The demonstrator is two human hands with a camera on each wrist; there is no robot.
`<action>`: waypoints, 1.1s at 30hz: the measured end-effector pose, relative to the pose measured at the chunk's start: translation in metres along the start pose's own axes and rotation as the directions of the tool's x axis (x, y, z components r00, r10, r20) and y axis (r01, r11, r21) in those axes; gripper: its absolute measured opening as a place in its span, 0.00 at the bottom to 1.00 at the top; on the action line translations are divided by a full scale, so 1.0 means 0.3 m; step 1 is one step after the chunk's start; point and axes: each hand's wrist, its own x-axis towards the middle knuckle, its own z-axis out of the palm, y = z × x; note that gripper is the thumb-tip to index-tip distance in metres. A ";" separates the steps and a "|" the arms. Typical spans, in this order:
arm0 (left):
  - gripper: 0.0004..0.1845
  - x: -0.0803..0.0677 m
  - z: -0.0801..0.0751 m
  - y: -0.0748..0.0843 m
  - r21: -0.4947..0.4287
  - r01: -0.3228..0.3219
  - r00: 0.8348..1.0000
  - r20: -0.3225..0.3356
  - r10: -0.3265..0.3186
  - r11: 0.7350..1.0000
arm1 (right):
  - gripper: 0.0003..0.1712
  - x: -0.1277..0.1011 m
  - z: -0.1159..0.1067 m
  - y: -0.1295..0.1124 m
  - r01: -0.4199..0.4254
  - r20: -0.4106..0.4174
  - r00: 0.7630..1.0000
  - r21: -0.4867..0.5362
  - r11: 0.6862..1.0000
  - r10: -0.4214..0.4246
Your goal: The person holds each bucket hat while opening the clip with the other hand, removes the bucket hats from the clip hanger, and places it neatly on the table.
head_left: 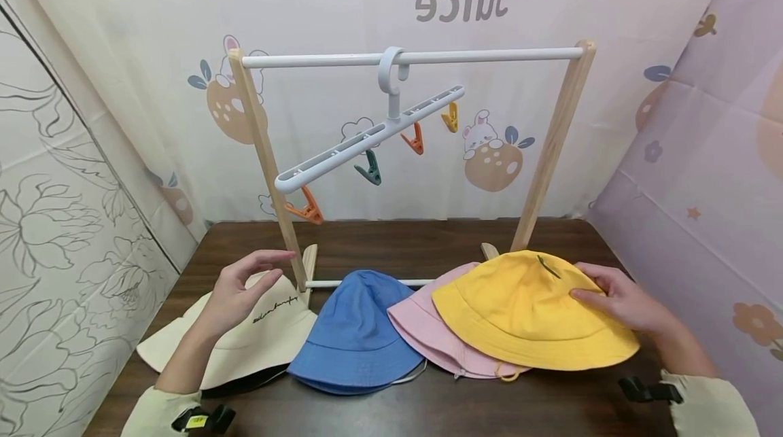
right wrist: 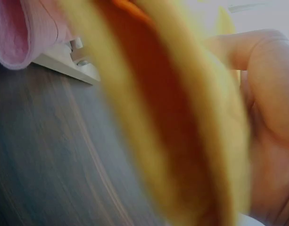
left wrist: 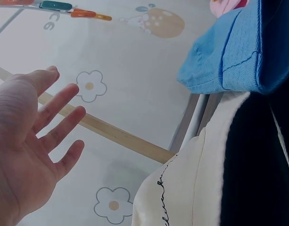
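Observation:
My right hand [head_left: 624,298] pinches the right side of a yellow bucket hat [head_left: 526,321], thumb on the near face. The right wrist view shows its brim [right wrist: 135,122] blurred and close up, with the thumb [right wrist: 248,44] on the cloth. In the head view it overlaps a pink bucket hat [head_left: 422,325]. Over a cream bucket hat [head_left: 275,335] with black script hovers my left hand [head_left: 235,294], fingers spread and nothing held, as the left wrist view also shows. A blue bucket hat [head_left: 361,335] sits between the cream and pink ones.
Behind the hats stands a wooden rack [head_left: 553,145] with a white top bar [head_left: 318,61]. A white hanger [head_left: 367,138] hooks over the bar, slanted, carrying several coloured clips, including a green clip [head_left: 371,168]. Printed curtains close off the back and sides of the brown table [head_left: 342,416].

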 end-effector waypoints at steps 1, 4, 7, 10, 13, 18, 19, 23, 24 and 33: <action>0.18 0.000 0.000 -0.001 -0.002 -0.001 1.000 -0.001 0.001 1.000 | 0.17 0.002 -0.001 0.004 0.006 0.009 1.000 -0.028 1.000 -0.006; 0.19 -0.002 0.002 -0.005 -0.016 0.005 1.000 0.000 -0.005 1.000 | 0.18 0.009 -0.004 0.018 0.017 0.037 0.999 -0.085 0.996 -0.014; 0.19 -0.005 0.005 -0.008 -0.019 0.024 1.000 0.009 -0.024 1.000 | 0.18 0.011 -0.004 0.028 0.010 0.052 0.999 -0.112 0.994 -0.004; 0.19 -0.007 0.008 -0.009 -0.011 0.043 0.999 0.014 -0.043 0.999 | 0.19 0.012 -0.001 0.037 0.000 0.050 0.999 -0.148 0.989 0.008; 0.20 -0.007 0.008 -0.008 -0.008 0.048 0.999 0.014 -0.048 0.999 | 0.19 0.011 0.006 0.043 -0.021 0.036 0.999 -0.182 0.983 0.027; 0.18 -0.010 0.006 -0.010 -0.012 0.056 0.998 0.021 -0.056 0.998 | 0.21 0.009 0.012 0.049 -0.068 0.017 0.997 -0.206 0.976 0.073; 0.18 -0.011 0.006 -0.013 -0.009 0.055 0.998 0.021 -0.055 0.998 | 0.21 0.008 0.011 0.051 -0.076 0.020 0.996 -0.205 0.976 0.082; 0.18 -0.018 0.001 -0.021 -0.001 0.043 0.999 0.017 -0.043 0.999 | 0.23 0.008 0.007 0.064 -0.113 0.029 0.992 -0.198 0.974 0.121; 0.18 -0.019 -0.001 -0.022 0.000 0.040 0.999 0.014 -0.040 0.999 | 0.23 0.008 0.006 0.067 -0.118 0.034 0.991 -0.195 0.974 0.127; 0.17 -0.022 -0.004 -0.022 -0.008 0.029 1.000 0.005 -0.029 1.000 | 0.21 0.023 0.023 0.065 -0.127 -0.036 0.992 -0.277 0.952 0.122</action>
